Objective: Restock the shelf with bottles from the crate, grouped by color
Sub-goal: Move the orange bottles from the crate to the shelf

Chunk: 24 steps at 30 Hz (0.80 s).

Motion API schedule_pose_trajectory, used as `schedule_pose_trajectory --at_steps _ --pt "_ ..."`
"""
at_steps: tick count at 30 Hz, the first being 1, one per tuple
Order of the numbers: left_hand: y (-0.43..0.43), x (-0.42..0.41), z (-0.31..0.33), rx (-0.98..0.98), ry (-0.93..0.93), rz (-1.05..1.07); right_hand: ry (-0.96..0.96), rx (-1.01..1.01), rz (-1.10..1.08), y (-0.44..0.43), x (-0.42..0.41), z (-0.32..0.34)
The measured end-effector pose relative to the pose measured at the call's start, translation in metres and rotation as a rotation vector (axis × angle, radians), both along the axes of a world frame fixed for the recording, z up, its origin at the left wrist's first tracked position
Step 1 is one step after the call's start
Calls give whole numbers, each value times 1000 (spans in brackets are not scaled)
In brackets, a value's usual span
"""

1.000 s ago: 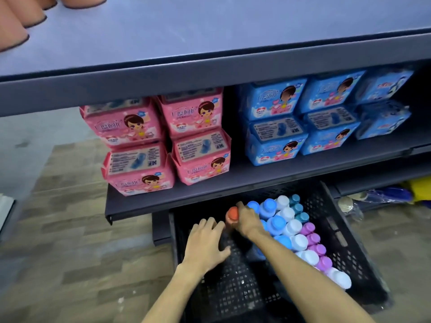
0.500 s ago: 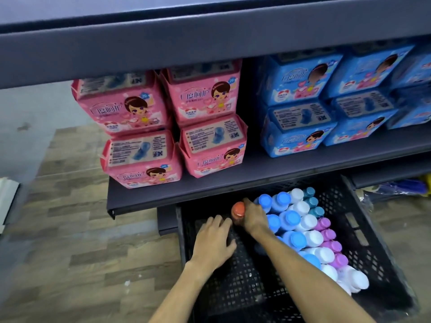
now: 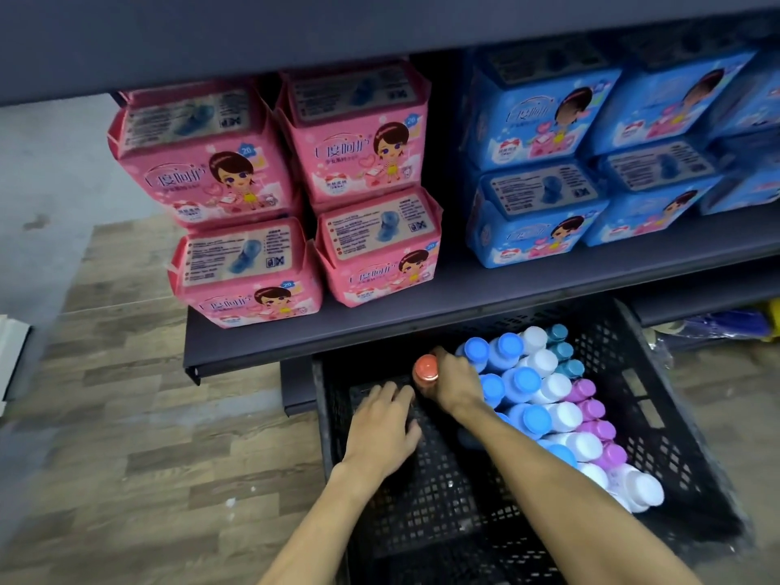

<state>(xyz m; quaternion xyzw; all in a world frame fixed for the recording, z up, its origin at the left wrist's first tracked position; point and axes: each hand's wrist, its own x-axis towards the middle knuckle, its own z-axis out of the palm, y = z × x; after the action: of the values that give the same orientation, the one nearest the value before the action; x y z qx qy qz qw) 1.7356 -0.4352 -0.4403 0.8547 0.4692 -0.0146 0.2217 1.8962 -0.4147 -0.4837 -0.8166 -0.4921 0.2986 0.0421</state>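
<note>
Below centre, the person's right hand is curled round the neck of an orange-capped bottle. The bottle's cap shows just left of the knuckles, and it stands upright inside the black mesh crate. The left hand lies just beside and nearer the viewer than the right. It is palm down with fingers loosely extended and holds nothing; whether it touches the crate's mesh floor cannot be told.

To the right of the right hand the remaining bottles stand packed in rows: blue-capped bottles touching the wrist, then white-capped bottles, then teal-capped bottles and purple-capped bottles farthest out.

Beyond both hands runs the dark shelf, its front edge overhanging the crate's far end. Above the left hand it carries stacked pink packs; above and right of the right hand, blue packs. Wood-pattern flooring extends left of the left hand.
</note>
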Motion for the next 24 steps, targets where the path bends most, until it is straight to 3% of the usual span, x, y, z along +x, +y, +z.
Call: schedule_pose_trajectory --at_steps 10,15,24 --pt "16 1 37 105 4 -30 102 240 65 -22 34 105" --pt "30 5 77 155 -31 -60 114 296 152 -23 50 179" --pt "33 10 165 336 -164 -149 54 590 213 -35 55 280"
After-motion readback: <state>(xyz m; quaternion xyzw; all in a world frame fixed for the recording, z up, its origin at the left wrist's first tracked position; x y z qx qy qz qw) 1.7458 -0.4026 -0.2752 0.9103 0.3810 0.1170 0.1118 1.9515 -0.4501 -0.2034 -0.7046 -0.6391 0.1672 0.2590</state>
